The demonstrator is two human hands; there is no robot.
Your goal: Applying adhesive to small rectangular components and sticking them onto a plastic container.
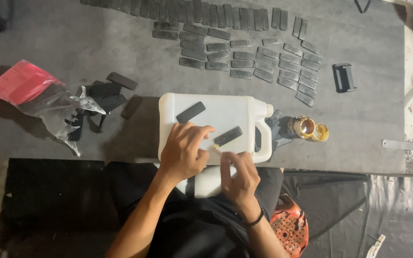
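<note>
Head view: rows of black strips [244, 52] laid out, small pile [106, 93] left; left hand [183, 150] pinches strip [227, 136] on white jug [216, 114], right hand [239, 177] grips small applicator, glue tin [302, 127] open.

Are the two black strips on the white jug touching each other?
Apart. The head view shows bare white jug between the upper strip and the lower strip.

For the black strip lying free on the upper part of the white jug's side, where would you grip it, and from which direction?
Pinch the black strip across its narrow width near the middle, coming from above. It lies flat and slanted on the white jug, so its long edges are exposed and turning the fingers to match the slant should seat them. Both the left hand and the right hand are busy at the lower strip.
</note>
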